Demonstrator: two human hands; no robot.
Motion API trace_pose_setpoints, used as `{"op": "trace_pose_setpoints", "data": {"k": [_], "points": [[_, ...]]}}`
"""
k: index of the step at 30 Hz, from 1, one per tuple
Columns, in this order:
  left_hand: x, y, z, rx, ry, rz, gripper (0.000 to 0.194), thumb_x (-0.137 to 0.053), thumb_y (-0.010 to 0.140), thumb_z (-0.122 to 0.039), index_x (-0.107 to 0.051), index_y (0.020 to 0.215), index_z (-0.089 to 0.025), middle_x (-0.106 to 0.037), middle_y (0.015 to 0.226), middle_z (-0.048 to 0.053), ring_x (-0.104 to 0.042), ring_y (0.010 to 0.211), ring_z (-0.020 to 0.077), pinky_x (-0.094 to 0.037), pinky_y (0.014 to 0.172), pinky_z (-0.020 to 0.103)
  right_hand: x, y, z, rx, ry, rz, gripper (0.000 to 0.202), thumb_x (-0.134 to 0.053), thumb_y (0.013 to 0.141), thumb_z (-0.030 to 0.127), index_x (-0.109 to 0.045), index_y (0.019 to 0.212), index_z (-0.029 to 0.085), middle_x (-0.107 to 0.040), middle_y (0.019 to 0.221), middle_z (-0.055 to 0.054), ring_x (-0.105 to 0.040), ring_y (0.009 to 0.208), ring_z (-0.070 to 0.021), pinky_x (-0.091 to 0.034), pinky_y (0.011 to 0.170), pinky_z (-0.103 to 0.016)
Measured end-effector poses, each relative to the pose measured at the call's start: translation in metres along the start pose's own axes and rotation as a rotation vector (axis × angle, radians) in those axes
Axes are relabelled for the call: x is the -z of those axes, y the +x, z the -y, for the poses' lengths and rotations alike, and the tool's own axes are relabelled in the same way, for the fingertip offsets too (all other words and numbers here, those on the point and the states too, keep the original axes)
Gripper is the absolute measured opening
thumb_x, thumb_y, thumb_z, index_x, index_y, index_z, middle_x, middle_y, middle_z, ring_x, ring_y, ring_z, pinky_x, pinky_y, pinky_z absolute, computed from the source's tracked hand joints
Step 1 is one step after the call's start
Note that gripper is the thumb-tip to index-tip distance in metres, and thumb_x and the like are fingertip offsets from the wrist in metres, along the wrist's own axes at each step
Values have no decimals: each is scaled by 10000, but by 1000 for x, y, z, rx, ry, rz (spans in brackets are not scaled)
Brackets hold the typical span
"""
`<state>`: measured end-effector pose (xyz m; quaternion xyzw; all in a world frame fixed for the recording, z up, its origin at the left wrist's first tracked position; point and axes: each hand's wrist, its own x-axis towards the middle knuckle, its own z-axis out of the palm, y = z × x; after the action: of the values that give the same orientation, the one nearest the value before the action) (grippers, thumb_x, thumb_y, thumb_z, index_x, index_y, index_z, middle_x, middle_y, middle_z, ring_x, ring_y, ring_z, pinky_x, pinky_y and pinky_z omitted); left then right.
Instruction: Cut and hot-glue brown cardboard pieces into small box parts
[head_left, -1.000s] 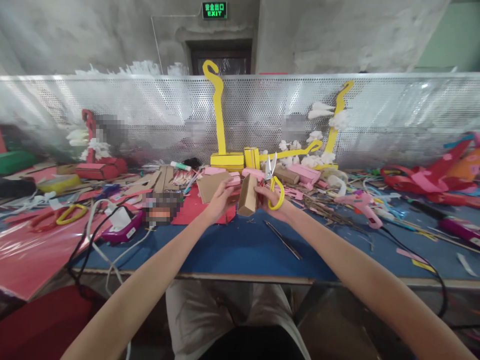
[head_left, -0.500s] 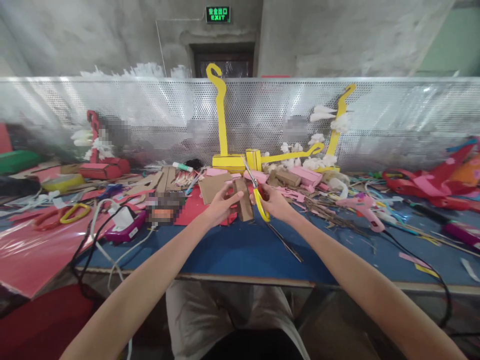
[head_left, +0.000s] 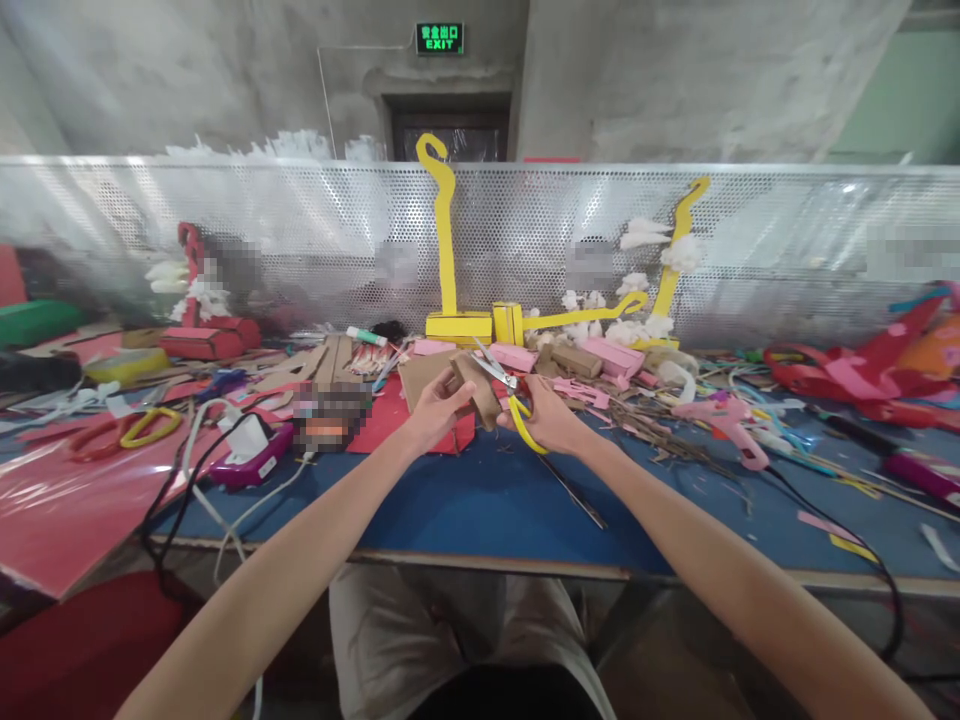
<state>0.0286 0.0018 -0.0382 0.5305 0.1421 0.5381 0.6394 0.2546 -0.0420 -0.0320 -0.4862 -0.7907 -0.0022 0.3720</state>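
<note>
Brown cardboard forms the oblong box (head_left: 486, 402) pinched by the left hand (head_left: 442, 408) above the blue table (head_left: 465, 510). The right hand (head_left: 553, 415) grips yellow-handled metal scissors (head_left: 511, 382); if the box slips, parted blades could nick skin

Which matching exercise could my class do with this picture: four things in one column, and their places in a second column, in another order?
Things:
1. brown boxy cardboard piece
2. yellow-handled metal scissors
3. pink pistol-shaped glue gun
4. green-lit rectangular exit sign

Places:
A. lying on the blue flat tabletop, toward the picture's right
B. high on the grey wall, above the dark doorway
C. in the left hand's grip
D. in the right hand's grip

Pairs: 1-C, 2-D, 3-A, 4-B
</note>
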Motion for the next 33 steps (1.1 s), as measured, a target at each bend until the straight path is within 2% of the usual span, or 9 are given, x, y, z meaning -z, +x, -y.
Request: {"op": "trace_pose_setpoints", "data": {"k": [7, 16, 20, 23, 25, 29, 33], "points": [[0, -2, -2, 25, 13, 54, 608, -911, 714, -364, -664, 1259, -253, -715, 1284, 89, -678, 1181, 281, -551, 996, 448, -1, -2, 1, 54, -50, 22, 435, -729, 841, 522, -497, 1029, 206, -610, 1035, -105, -599, 926, -270, -476, 814, -379], [2, -3, -2, 25, 34, 71, 638, -900, 729, -356, -639, 1305, -269, -715, 1288, 89, -668, 1209, 295, -540, 1029, 486, -3, 0, -3, 116, -75, 11, 329, -683, 895, 414, -579, 1096, 175, -675, 1049, -136, -620, 967, -286, -456, 843, -364], [3, -2, -2, 21, 38, 64, 651, -907, 719, -344, -639, 1308, -274, -716, 1291, 92, -668, 1207, 304, -547, 1017, 486, -3, 1, -5, 108, -84, -3, 250, -659, 914, 433, -584, 903, 195, -670, 852, -78, -579, 755, -219, -414, 706, -313], [2, -2, -1, 20, 37, 57, 658, -920, 700, -332, -646, 1294, -266, -711, 1302, 96, -663, 1210, 312, -557, 1003, 482, -3, 1, -8, 82, -94, -11, 338, -679, 898, 479, -517, 755, 219, -597, 692, -15, -489, 623, -170, -353, 619, -288], [1, -2, -1, 16, 36, 52, 657, -923, 695, -339, -649, 1287, -262, -707, 1310, 97, -658, 1218, 313, -555, 1007, 482, -2, 2, -8, 59, -102, -29, 368, -684, 892, 493, -492, 733, 222, -572, 669, 0, -470, 607, -158, -338, 606, -283], [1, -2, -1, 4, 36, 55, 663, -926, 687, -358, -650, 1282, -261, -688, 1343, 103, -646, 1235, 317, -547, 1015, 485, 0, 1, -3, 33, -117, -61, 349, -685, 882, 514, -514, 818, 217, -602, 761, -18, -538, 691, -182, -389, 663, -292], [0, -2, -1, -7, 47, 67, 662, -925, 688, -363, -650, 1280, -253, -678, 1356, 112, -633, 1250, 317, -530, 1032, 488, -1, -2, 1, 27, -140, -66, 436, -691, 862, 562, -520, 1046, 206, -613, 1048, -108, -606, 948, -274, -464, 790, -355]]}}
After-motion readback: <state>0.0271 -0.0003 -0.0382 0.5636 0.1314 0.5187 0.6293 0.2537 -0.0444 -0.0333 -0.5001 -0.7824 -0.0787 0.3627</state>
